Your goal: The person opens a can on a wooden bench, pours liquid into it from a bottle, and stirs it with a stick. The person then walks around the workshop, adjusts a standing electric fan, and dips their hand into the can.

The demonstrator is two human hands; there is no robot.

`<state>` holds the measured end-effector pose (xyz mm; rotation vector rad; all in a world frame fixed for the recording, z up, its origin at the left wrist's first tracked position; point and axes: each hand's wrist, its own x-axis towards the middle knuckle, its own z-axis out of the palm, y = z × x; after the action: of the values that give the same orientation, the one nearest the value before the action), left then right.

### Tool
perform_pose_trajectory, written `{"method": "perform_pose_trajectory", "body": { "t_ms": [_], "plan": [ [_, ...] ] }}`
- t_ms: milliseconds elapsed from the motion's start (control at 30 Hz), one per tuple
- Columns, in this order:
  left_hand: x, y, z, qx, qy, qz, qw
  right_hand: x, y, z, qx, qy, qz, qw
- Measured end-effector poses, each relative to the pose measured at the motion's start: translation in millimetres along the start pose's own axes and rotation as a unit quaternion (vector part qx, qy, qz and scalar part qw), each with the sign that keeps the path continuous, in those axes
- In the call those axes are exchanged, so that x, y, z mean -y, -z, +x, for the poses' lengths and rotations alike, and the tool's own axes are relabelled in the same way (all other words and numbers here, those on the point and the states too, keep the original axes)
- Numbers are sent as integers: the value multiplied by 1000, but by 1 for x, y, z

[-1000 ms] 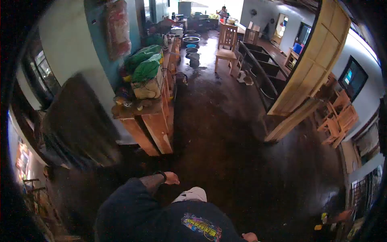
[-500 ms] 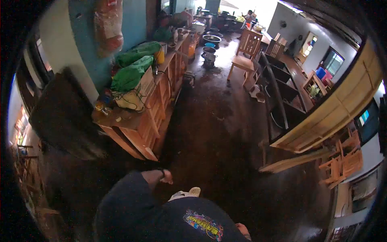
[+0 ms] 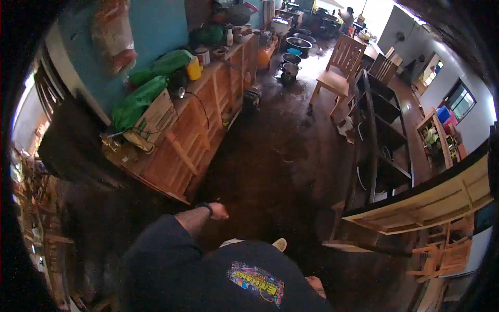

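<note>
My left hand [image 3: 219, 211] hangs in front of my body on the left, with a dark band at the wrist. Its fingers are curled closed, and I cannot make out what, if anything, is inside them. The wooden cabinet [image 3: 192, 125] with an open frame is the nearest thing beyond it, and the hand is apart from it. My right hand [image 3: 315, 285] shows only in part at the right side of my dark shirt [image 3: 208, 275]; its fingers are hidden. Below me, one light-coloured shoe [image 3: 280, 244] pokes out past the shirt.
Green bags [image 3: 139, 101] and a yellow container [image 3: 194, 68] lie on the cabinet. Ahead are metal pots [image 3: 289, 70], a wooden chair [image 3: 338, 70] and a dark shelf frame [image 3: 382, 135]. A pale wooden panel [image 3: 421, 205] juts in from the right. Far back is a person [image 3: 347, 18].
My view has shifted forward and turned a little, so the cabinet slides left. My left arm reaches further forward, and a shoe has stepped out to the right.
</note>
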<state>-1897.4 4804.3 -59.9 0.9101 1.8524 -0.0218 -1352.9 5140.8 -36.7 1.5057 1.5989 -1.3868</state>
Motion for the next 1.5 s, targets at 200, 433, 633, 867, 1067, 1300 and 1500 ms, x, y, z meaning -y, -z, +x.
{"method": "perform_pose_trajectory", "body": {
  "t_ms": [200, 433, 633, 867, 1067, 1300, 1500],
  "plan": [
    [1, -7, 29, -38, 91, -114, 989, 117, 108, 99, 111, 85, 118, 983],
    [-63, 71, 52, -47, 109, -204, 972, 318, 168, 251, 121, 255, 2, 959],
    [-31, 139, 133, -56, 141, -291, 945, 402, 223, 317, 116, 184, -440, 871],
    [-15, 297, 148, -185, 183, -296, 919, 457, 308, 400, 65, 197, -229, 951],
    [-26, 389, 184, -223, 222, -332, 889, 587, 342, 429, 105, 157, -270, 944],
    [34, 496, 175, -441, 141, -307, 831, 756, 414, 493, 146, 256, -360, 885],
    [165, 579, 47, -529, 230, -301, 760, 845, 469, 625, 274, 112, -38, 954]
  ]
}}
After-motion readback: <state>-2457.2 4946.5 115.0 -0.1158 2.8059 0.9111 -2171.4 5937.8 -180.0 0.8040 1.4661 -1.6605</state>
